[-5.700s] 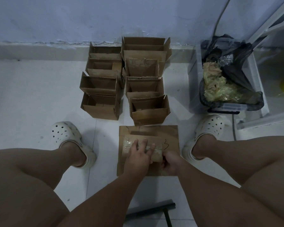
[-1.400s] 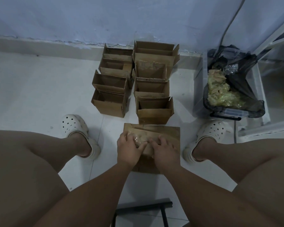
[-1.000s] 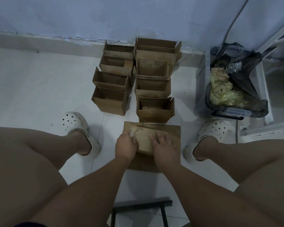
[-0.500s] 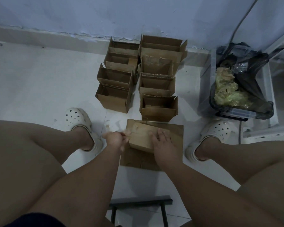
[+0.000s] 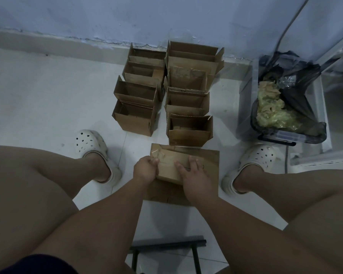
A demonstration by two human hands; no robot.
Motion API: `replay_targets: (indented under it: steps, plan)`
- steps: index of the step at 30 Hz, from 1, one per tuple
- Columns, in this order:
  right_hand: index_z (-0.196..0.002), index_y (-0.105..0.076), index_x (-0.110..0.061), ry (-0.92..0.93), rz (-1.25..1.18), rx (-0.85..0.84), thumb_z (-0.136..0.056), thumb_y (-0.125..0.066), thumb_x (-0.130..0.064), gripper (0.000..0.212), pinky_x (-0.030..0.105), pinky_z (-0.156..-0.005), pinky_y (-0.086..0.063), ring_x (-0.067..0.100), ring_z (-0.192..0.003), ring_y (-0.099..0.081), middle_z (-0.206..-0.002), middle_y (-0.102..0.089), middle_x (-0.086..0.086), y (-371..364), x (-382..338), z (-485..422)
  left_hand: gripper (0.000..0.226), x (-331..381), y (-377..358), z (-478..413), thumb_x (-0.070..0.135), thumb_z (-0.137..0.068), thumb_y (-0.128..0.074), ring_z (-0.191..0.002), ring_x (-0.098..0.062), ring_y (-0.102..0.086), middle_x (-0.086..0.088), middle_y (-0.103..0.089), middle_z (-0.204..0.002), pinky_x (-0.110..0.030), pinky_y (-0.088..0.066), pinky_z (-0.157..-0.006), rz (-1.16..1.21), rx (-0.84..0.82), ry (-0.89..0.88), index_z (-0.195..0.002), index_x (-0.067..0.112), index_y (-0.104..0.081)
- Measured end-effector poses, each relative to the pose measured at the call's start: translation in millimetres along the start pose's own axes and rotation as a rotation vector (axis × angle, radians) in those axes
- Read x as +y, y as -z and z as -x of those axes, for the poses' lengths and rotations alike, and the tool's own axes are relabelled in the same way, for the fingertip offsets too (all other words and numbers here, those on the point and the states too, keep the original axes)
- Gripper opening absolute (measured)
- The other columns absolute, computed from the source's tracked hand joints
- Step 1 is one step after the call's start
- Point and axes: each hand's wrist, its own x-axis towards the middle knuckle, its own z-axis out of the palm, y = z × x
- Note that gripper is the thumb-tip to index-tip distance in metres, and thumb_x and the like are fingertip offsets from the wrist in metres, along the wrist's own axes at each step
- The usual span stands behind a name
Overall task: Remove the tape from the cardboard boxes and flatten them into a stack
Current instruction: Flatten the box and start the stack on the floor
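The small box (image 5: 172,169) lies on a sheet of flat cardboard (image 5: 208,161) on the floor, close in at 12 o'clock between the person's feet. The left hand (image 5: 145,171) has its fingers curled round the box's 9 o'clock end, right beside a crinkly patch of clear tape (image 5: 157,155). I cannot tell if it has hold of the tape or only the box. The right hand (image 5: 195,175) lies on top with its fingers straight and spread, pressing down.

The box looks light and empty. Its walls are thin, so they will bend and squash if pushed hard. That is fine for flattening, but the box needs holding down while the tape is pulled, or it will lift up too. The tape looks thin, shiny and sticky, and may tear into bits. Best to take it by a loose corner and peel slowly. More open boxes (image 5: 188,133) wait further out at 12 o'clock, and a bin (image 5: 279,136) sits at 2 o'clock
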Motion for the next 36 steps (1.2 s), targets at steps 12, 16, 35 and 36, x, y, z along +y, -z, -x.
replay_targets:
  steps: [12, 16, 35, 36]
  plan:
    - [-0.150, -0.007, -0.037, -0.006, -0.006, -0.037, -0.096, -0.049, -0.025, 0.069, 0.050, -0.110, -0.031, 0.035, -0.146, 0.003, -0.158, 0.002, 0.009, 9.1, -1.7, 3.2, 0.026, -6.1, 11.4, -12.6, 0.005, -0.101, -0.034, -0.092, -0.020, -0.069, -0.014, -0.068, -0.097, -0.022, -0.054, -0.070, 0.983, 0.079, 0.519, -0.108, -0.003, -0.058]
    - [-0.150, -0.006, -0.037, -0.008, -0.005, -0.045, -0.095, -0.048, -0.020, 0.071, 0.050, -0.110, -0.030, 0.035, -0.146, 0.004, -0.158, 0.004, 0.009, 8.8, -3.1, 3.8, 0.032, 12.2, 11.3, -14.0, -0.002, -0.095, -0.039, -0.072, -0.021, -0.057, -0.018, -0.063, -0.098, -0.028, -0.046, -0.064, 0.499, 0.218, 0.272, -0.125, -0.004, -0.052]
    - [-0.126, -0.050, -0.035, -0.183, -0.415, 0.240, -0.092, -0.054, -0.034, 0.034, 0.043, -0.109, -0.026, 0.017, -0.116, -0.053, -0.118, -0.062, -0.007, 26.7, -8.2, -14.6, 0.064, 44.6, -34.2, 32.2, 0.061, -0.095, -0.030, -0.133, -0.022, -0.041, 0.003, -0.048, -0.142, -0.043, -0.028, -0.114, 0.401, -0.382, -0.076, -0.150, 0.029, -0.025]
    - [-0.119, -0.056, -0.031, -0.206, -0.498, 0.262, -0.094, -0.054, -0.031, 0.026, 0.036, -0.100, -0.036, 0.015, -0.108, -0.056, -0.114, -0.064, -0.007, 27.0, -8.4, -14.7, 0.060, 42.3, -34.8, 31.3, 0.059, -0.096, -0.027, -0.132, -0.021, -0.042, 0.002, -0.051, -0.140, -0.045, -0.027, -0.115, 0.439, -0.357, -0.071, -0.147, 0.027, -0.032]
